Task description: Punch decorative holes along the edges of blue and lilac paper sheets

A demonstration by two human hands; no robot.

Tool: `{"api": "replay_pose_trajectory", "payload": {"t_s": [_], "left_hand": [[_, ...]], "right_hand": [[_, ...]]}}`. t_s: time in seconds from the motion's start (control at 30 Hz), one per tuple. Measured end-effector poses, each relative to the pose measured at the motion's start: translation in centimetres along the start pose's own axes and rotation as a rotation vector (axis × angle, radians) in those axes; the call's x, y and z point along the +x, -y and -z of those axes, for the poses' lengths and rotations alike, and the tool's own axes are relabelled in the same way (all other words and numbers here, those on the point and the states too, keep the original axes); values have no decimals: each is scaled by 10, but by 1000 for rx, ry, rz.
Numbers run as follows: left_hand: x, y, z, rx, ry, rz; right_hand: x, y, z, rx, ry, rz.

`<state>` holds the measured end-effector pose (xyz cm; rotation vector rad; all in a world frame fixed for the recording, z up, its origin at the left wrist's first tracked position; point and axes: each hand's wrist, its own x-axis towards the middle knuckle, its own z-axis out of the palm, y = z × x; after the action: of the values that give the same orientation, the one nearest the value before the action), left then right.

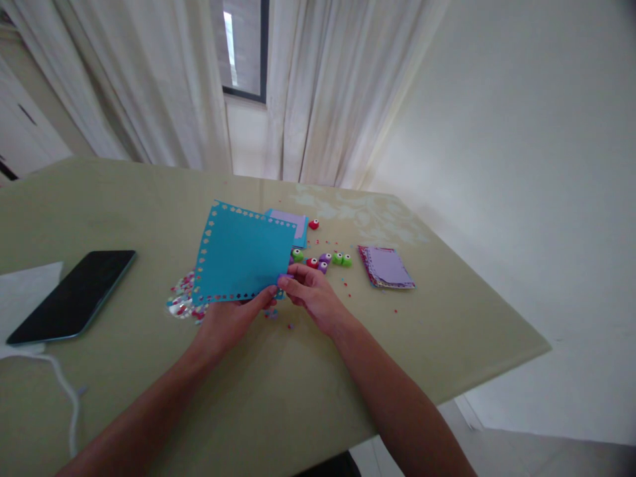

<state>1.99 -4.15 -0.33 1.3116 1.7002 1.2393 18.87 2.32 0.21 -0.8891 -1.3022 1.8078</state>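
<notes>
A square sheet of blue paper is held up and tilted over the table, with small shaped holes along its left, top and bottom edges. My left hand is closed on its lower edge, thumb in front and most fingers hidden behind. At the lower right corner, my right hand pinches a small purple craft punch, which sits against the paper's edge. Just beyond the hands stand several red, green and purple punches with eyes, such as a green punch and a red punch.
Stacked punched paper lies on the right. Behind the held sheet are lilac and blue sheets. Confetti is heaped at left, with loose bits scattered. A dark tablet, white paper and white cable occupy the far left.
</notes>
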Motion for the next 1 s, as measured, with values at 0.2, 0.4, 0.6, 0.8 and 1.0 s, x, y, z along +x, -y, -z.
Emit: {"api": "replay_pose_trajectory", "payload": {"t_s": [0.2,0.4,0.6,0.8,1.0], "left_hand": [[1,3,-1,3,-45,-65],[0,1,0,-21,-48,13],[-2,-4,2,-43,-116,126],[-3,-4,3,-14,-108,155],[-2,-2,3,11,-95,179]], "right_hand": [[1,-2,0,-14,-38,-4],[4,-2,4,6,-65,-3],[9,13,43,-429,-374,398],[24,6,81,-1040,-543,540],[36,-6,86,-1286,-445,441]]}}
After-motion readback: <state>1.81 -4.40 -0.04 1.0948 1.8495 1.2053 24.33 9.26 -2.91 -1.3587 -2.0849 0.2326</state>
